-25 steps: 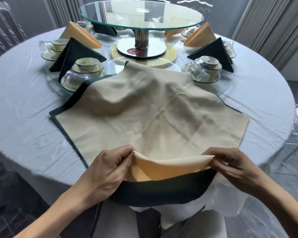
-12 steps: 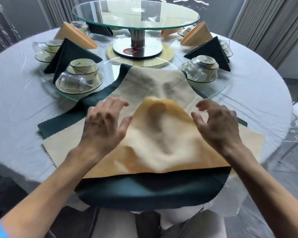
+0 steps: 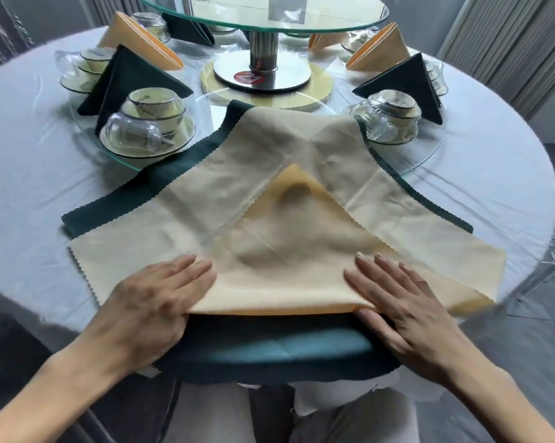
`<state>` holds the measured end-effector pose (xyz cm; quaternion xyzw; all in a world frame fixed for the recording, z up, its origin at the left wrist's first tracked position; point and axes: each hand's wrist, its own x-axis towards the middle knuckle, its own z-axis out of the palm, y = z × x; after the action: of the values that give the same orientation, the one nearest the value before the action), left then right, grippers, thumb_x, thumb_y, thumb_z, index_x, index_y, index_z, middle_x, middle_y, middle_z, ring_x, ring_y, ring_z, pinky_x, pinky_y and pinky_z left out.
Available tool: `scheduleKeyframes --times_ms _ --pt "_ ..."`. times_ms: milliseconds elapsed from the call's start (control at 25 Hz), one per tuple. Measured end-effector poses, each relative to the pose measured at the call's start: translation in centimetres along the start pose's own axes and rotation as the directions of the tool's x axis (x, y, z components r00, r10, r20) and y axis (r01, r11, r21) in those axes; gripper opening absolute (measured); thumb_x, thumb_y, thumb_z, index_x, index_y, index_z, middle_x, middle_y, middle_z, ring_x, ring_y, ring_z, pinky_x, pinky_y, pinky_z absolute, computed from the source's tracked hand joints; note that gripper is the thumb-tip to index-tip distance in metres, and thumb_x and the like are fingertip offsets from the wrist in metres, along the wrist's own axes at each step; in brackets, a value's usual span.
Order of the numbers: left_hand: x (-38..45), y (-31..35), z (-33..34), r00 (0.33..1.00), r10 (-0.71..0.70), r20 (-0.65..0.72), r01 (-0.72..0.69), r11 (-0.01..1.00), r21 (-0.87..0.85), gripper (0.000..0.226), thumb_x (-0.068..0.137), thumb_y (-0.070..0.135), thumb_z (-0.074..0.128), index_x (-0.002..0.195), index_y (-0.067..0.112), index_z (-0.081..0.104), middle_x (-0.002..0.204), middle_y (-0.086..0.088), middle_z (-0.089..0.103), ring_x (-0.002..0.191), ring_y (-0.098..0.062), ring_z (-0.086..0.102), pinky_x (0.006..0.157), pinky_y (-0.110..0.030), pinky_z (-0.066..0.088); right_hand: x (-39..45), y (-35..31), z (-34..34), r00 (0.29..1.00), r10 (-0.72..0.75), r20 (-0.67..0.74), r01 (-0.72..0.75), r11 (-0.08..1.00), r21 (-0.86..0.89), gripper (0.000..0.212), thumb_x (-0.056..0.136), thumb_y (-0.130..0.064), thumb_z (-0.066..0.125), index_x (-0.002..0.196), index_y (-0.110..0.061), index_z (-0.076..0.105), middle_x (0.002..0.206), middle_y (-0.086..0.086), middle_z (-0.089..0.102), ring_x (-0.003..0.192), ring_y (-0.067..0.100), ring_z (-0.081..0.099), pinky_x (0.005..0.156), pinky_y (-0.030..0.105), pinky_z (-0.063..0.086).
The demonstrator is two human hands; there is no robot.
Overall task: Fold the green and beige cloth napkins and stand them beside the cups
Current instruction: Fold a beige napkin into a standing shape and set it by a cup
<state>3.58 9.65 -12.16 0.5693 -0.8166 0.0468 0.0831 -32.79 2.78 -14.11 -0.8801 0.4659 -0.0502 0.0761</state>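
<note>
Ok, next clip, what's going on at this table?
A person is folding a beige napkin lying on a green napkin. Its near corner is folded over, and the left hand and right hand press flat on the fold. Finished folded napkins already stand by the cups.

Your left hand (image 3: 151,302) and right hand (image 3: 404,310) lie flat, fingers straight, on the near fold of the beige napkin (image 3: 269,199). Its near corner is folded up, tip well beyond your fingertips. The green napkin (image 3: 269,353) lies under it, showing below your fingers. Beyond the fingertips: cups (image 3: 151,113) with standing folded napkins (image 3: 132,78) on the glass ring.
</note>
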Motion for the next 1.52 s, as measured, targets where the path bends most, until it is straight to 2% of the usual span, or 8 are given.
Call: scheduleKeyframes --times_ms 200,360,480,680,840,1120,1360,1520 --pt "-2.0 -0.8 -1.7 0.982 -0.052 0.180 0.054 0.999 -0.006 0.053 0.077 0.023 0.035 0.115 0.016 0.071 0.122 -0.004 0.070 0.112 -0.026 0.068 0.099 -0.034 0.041 -0.6 -1.0 -1.7 0.998 -0.050 0.024 0.047 0.993 0.105 0.049 0.101 -0.061 0.014 0.138 -0.050 0.045 0.155 -0.024 0.028 0.148 0.000 0.011 0.119 0.029 0.009" --pt "-2.2 -0.2 -0.4 0.943 -0.189 0.274 0.234 0.962 -0.144 0.084 0.080 0.088 0.001 0.152 0.047 0.015 0.162 0.018 0.006 0.150 -0.001 0.009 0.117 -0.024 0.007 0.4 -2.0 -1.8 0.972 0.104 0.212 -0.117 0.992 0.050 0.061 0.080 -0.074 -0.014 0.139 -0.065 0.001 0.156 -0.028 -0.018 0.141 -0.007 -0.025 0.118 0.024 -0.012" --pt "-0.7 0.1 0.4 0.935 -0.334 0.115 0.350 0.923 -0.162 0.078 0.086 0.076 0.022 0.149 0.033 0.038 0.142 0.014 0.049 0.125 -0.007 0.039 0.097 -0.036 0.037 1.9 -2.1 -1.7 0.965 0.214 0.148 -0.212 0.977 -0.030 0.076 0.075 -0.076 -0.005 0.148 -0.054 0.000 0.161 -0.016 -0.014 0.149 0.008 -0.010 0.119 0.032 0.000" --pt "2.1 -0.3 -0.5 0.860 -0.467 0.204 0.506 0.731 -0.458 0.027 0.080 0.049 0.074 0.101 0.038 0.062 0.080 0.012 0.059 0.074 -0.001 0.055 0.064 -0.020 0.038 6.5 -1.9 -2.9 0.966 0.248 -0.069 -0.226 0.944 0.240 0.062 0.083 -0.050 0.065 0.138 -0.035 0.042 0.116 -0.008 0.060 0.109 0.020 0.051 0.092 0.041 0.037" --pt "2.6 -0.7 -0.6 0.864 -0.470 0.183 0.463 0.595 -0.657 0.012 0.086 0.031 0.074 0.079 0.028 0.065 0.071 0.013 0.063 0.062 -0.003 0.054 0.059 -0.018 0.041 10.0 -1.8 -2.5 0.957 0.253 -0.141 -0.165 0.878 0.450 0.032 0.090 -0.034 0.063 0.069 -0.013 0.051 0.062 0.002 0.048 0.064 0.018 0.047 0.062 0.038 0.037" --pt "10.1 -4.4 -2.9 0.826 -0.563 -0.024 0.324 0.510 -0.797 0.009 0.086 0.011 0.075 0.082 0.017 0.069 0.073 -0.002 0.067 0.067 -0.012 0.057 0.068 -0.025 0.044 17.7 -1.2 -7.8 0.850 0.377 -0.369 -0.151 0.844 0.515 0.039 0.096 -0.036 0.057 0.064 -0.013 0.057 0.056 -0.006 0.050 0.054 0.012 0.047 0.050 0.028 0.032" --pt "16.4 -7.0 -1.9 0.781 -0.591 -0.204 0.442 0.753 -0.487 0.032 0.089 0.029 0.069 0.117 0.018 0.061 0.104 -0.003 0.068 0.095 -0.026 0.064 0.085 -0.039 0.051 22.9 -0.2 -9.5 0.762 0.430 -0.485 -0.266 0.890 0.370 0.020 0.090 -0.038 0.056 0.100 -0.023 0.064 0.102 0.002 0.070 0.102 0.029 0.061 0.093 0.045 0.046" --pt "10.9 -2.4 -2.6 0.955 -0.239 -0.177 0.160 0.914 -0.374 0.032 0.081 0.043 0.056 0.106 0.026 0.067 0.111 0.010 0.065 0.104 -0.019 0.059 0.091 -0.045 0.044 15.1 -2.2 -6.2 0.798 0.127 -0.589 0.026 0.969 0.244 0.021 0.082 -0.015 0.054 0.098 -0.021 0.068 0.103 -0.004 0.068 0.100 0.027 0.058 0.087 0.049 0.045"
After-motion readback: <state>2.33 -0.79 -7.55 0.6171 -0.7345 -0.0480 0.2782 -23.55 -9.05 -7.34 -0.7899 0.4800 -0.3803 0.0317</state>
